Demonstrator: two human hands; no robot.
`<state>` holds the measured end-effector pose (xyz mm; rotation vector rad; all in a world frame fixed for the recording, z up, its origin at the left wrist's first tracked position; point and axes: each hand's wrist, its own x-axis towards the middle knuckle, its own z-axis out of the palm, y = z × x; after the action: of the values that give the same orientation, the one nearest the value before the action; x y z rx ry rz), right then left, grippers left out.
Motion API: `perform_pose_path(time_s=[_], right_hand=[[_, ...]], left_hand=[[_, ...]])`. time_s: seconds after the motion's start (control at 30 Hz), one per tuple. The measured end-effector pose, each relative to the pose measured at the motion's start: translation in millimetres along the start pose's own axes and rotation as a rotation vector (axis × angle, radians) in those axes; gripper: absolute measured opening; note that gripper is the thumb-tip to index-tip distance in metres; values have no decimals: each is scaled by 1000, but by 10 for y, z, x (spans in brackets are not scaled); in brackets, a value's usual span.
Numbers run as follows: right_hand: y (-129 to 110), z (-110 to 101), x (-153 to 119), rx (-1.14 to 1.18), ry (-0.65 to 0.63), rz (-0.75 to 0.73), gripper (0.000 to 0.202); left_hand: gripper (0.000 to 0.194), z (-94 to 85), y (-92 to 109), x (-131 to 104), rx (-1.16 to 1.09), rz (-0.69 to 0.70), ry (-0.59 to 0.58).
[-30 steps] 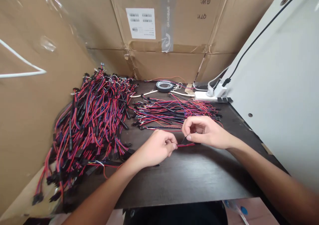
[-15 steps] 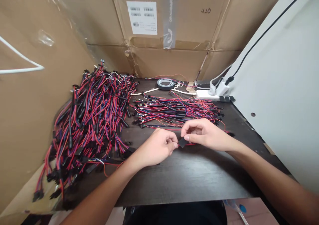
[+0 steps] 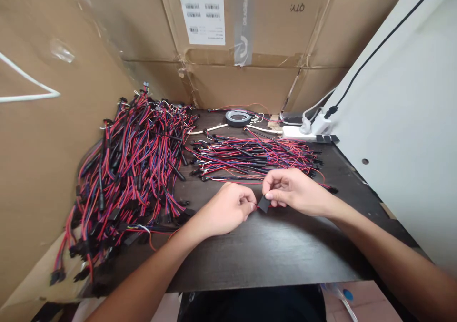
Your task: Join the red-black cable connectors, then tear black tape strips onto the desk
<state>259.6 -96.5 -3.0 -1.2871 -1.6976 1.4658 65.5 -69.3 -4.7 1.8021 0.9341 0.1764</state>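
Note:
My left hand pinches a thin red wire bundle near the middle of the table. Just to its right, my right hand holds a short strip of black tape between thumb and forefinger. The strip hangs at the wires, its lower end by the left fingertips; whether it sticks to them I cannot tell. Behind both hands lies a flat row of red, blue and black wire harnesses. A large heap of similar wire harnesses rises on the left, beside my left forearm.
A roll of black tape lies at the back near a white power strip with plugs in it. Several cut black tape pieces stick to the strip's edge. Cardboard walls the back and left, a white panel the right.
My right hand has shifted slightly right, and the tape strip has turned to hang more upright. My left hand keeps its pinch on the wires. The view has tilted a little.

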Motion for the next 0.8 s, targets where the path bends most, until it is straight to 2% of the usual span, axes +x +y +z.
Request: perform_pose_path(time_s=[0.13, 0.33, 0.43, 0.63, 0.8], right_hand=[[8, -18, 5, -48, 24, -7, 7], [15, -49, 7, -174, 99, -168, 11], [-1, -57, 2, -160, 86, -212, 10], [21, 24, -16, -155, -4, -244, 35], [115, 146, 18, -59, 57, -241, 43]], left_hand=[[18, 6, -14, 2, -12, -15, 1], [17, 7, -4, -4, -7, -19, 7], [17, 9, 10, -1, -2, -27, 12], [17, 23, -5, -1, 9, -8, 35], [17, 34, -21, 8, 3, -11, 101]])
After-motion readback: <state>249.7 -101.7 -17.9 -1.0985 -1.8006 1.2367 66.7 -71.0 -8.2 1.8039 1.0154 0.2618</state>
